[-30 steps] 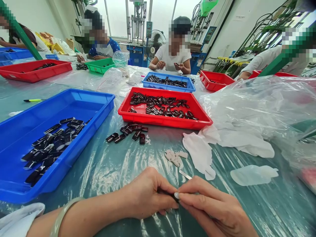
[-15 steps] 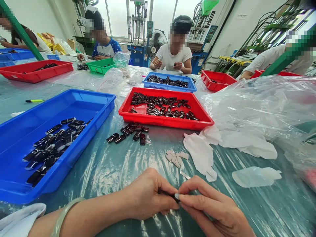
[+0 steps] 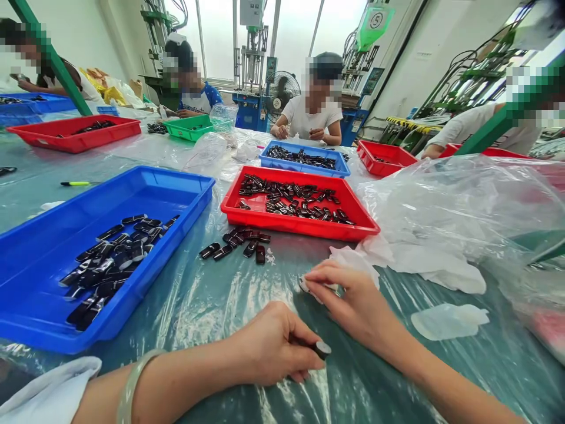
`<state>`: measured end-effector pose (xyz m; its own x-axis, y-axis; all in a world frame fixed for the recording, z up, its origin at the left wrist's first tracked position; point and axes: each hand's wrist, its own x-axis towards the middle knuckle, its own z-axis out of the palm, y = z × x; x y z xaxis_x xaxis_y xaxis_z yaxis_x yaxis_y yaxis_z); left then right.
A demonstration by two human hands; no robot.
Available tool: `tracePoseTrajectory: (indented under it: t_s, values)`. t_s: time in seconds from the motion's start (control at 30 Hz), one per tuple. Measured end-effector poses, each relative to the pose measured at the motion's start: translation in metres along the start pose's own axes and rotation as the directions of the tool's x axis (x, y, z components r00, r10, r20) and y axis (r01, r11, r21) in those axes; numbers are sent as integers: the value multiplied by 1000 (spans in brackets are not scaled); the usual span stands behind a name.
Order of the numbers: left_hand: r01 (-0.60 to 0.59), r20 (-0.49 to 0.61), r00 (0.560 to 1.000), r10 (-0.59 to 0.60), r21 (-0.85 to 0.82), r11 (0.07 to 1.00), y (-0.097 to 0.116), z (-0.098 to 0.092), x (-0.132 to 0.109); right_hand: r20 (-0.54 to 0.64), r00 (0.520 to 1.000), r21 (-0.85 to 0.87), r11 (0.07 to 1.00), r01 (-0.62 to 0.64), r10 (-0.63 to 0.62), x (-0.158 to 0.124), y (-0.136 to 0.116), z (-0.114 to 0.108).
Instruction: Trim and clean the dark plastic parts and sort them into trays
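Observation:
My left hand (image 3: 282,347) is closed around a small dark part (image 3: 323,350), whose pale grey oval end sticks out past the thumb and forefinger. Further forward, my right hand (image 3: 342,288) reaches down to some small white pieces (image 3: 303,284) on the table. Its fingertips are pressed together there, and what they pinch is mostly hidden. A loose group of glossy black parts (image 3: 260,254) lies beyond my hands, in front of the red tray (image 3: 300,228). More such parts (image 3: 106,271) fill one side of the large blue tray (image 3: 26,247) at the left.
Crumpled white cloth or gloves (image 3: 436,268) and clear plastic sheeting (image 3: 441,200) cover the right side. A translucent flat piece (image 3: 450,322) lies nearer. A smaller blue tray (image 3: 304,166) stands behind the red one. Several people sit around the table, one person (image 3: 315,112) opposite me.
My right hand has left the part in my left hand and moved forward to the white pieces. The left hand still holds the part, its grey end now exposed. The view has shifted slightly.

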<state>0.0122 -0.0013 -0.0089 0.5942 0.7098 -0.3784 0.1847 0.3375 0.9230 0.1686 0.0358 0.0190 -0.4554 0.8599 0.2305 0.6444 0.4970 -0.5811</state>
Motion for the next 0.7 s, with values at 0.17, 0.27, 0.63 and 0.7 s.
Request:
tracePoseTrajectory:
  t_s: [0.17,0.27,0.63,0.7]
  values:
    - [-7,3,1000,6,33,999,-3,-2,0,50,996,-145,987,-70,78,43,9,30]
    - [-30,7,1000,30,46,999,-4,-2,1,94,987,-225,968,-108,132,62,12,44]
    - [-82,-5,997,83,94,992,-5,-2,1,223,954,-344,932,-115,200,81,6,54]
    - [-64,-1,998,64,82,995,-3,-2,1,209,963,-348,933,-93,173,80,6,56]
